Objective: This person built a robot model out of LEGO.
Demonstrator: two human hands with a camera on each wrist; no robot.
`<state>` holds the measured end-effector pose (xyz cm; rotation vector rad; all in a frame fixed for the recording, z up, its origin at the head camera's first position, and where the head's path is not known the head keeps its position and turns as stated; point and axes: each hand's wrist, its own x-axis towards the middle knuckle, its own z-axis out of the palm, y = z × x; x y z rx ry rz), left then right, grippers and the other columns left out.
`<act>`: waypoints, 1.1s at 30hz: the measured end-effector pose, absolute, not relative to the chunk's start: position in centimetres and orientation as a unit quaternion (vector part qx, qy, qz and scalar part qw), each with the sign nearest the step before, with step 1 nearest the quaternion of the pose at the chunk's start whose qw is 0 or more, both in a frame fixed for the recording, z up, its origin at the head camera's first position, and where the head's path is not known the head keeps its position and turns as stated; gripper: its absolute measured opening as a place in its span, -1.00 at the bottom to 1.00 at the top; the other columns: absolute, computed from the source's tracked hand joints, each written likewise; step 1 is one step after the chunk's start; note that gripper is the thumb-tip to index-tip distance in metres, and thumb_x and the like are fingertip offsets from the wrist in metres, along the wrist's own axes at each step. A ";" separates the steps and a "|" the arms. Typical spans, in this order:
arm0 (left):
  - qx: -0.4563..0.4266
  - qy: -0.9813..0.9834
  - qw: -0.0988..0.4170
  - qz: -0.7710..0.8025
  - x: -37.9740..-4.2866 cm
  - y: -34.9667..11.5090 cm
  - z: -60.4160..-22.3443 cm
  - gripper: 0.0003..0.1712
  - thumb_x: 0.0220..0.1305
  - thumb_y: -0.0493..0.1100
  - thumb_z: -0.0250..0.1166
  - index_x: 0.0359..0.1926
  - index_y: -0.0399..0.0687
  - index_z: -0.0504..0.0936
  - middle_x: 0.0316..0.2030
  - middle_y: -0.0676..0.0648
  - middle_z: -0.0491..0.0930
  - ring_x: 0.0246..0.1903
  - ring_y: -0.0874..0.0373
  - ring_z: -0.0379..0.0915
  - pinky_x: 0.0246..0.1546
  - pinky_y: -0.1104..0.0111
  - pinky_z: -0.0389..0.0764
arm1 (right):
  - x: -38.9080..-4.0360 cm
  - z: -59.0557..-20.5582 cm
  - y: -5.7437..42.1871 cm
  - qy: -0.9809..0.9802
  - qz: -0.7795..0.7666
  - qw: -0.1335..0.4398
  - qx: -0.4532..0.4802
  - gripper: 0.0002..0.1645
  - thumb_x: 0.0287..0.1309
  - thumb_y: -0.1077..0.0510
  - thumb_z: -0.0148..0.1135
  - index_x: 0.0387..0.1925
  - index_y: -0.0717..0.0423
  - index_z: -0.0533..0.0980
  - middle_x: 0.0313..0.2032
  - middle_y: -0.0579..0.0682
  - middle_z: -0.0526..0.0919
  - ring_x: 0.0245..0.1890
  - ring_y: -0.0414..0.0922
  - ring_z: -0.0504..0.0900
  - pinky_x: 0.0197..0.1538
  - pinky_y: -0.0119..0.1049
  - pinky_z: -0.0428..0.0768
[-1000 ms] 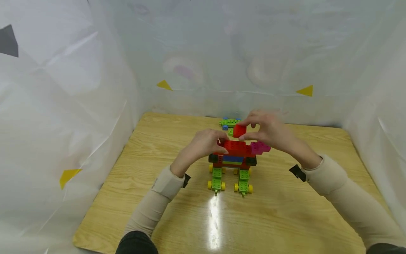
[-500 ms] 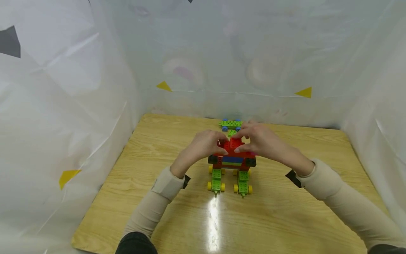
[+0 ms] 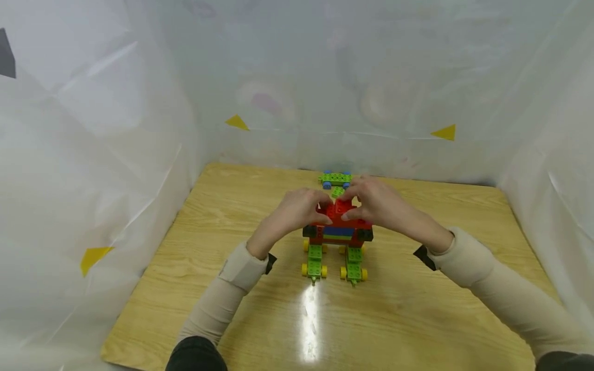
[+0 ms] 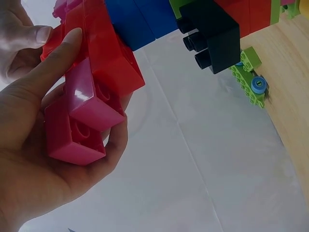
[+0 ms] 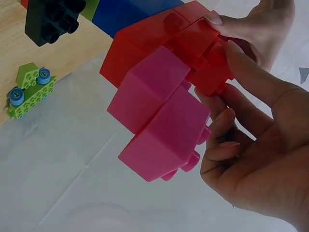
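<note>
A toy-brick build stands on the table, with a red upper row (image 3: 352, 223), a blue brick (image 3: 337, 231) below it and black bricks (image 3: 366, 235) at its sides. My left hand (image 3: 299, 208) grips the left end of the red row; pink bricks (image 4: 91, 104) lie within that hand in the left wrist view. My right hand (image 3: 382, 207) pinches a red brick (image 5: 211, 72) between thumb and fingers, on top of the row. More pink bricks (image 5: 164, 128) jut from the right end. Fingers partly hide the joint between the red bricks.
Two green wheeled bases (image 3: 314, 263) with yellow wheels carry the build. Behind it sit a green base (image 3: 335, 178) with blue wheels and a small green brick (image 3: 337, 192). White sheeting (image 3: 301, 77) walls the wooden table (image 3: 246, 190).
The right hand has brought the red brick down and to the left, from above the build onto its red row. The left hand has kept its grip there.
</note>
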<state>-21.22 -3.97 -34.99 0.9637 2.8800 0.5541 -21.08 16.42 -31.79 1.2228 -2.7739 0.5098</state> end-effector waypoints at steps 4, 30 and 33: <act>0.314 0.932 0.026 0.180 -21.0 -4.0 -34.9 -0.71 0.15 0.04 0.42 -0.14 0.06 0.69 -0.34 0.10 0.61 -0.43 0.28 0.45 -0.48 0.43 0.45 | -21.0 -31.3 16.3 -0.907 0.160 0.018 0.390 -0.67 -0.17 0.11 0.58 -0.29 0.15 0.72 -0.45 -0.06 0.55 -0.48 -0.13 0.37 -0.44 -0.29 0.37; 0.311 0.938 0.023 0.151 -20.6 -3.5 -34.7 -0.65 0.18 0.07 0.37 -0.05 0.06 0.68 -0.28 0.10 0.63 -0.41 0.27 0.46 -0.47 0.43 0.45 | -21.5 -30.9 16.7 -0.900 0.165 -0.008 0.404 -0.65 -0.14 0.11 0.56 -0.26 0.18 0.71 -0.37 -0.04 0.60 -0.42 -0.10 0.48 -0.35 -0.24 0.51; 0.313 0.938 0.017 0.149 -20.6 -3.5 -34.6 -0.65 0.19 0.07 0.37 -0.04 0.06 0.68 -0.27 0.10 0.64 -0.42 0.27 0.45 -0.47 0.43 0.44 | -21.5 -30.9 16.7 -0.901 0.164 -0.004 0.402 -0.66 -0.15 0.12 0.56 -0.27 0.18 0.71 -0.38 -0.04 0.60 -0.41 -0.07 0.50 -0.34 -0.24 0.51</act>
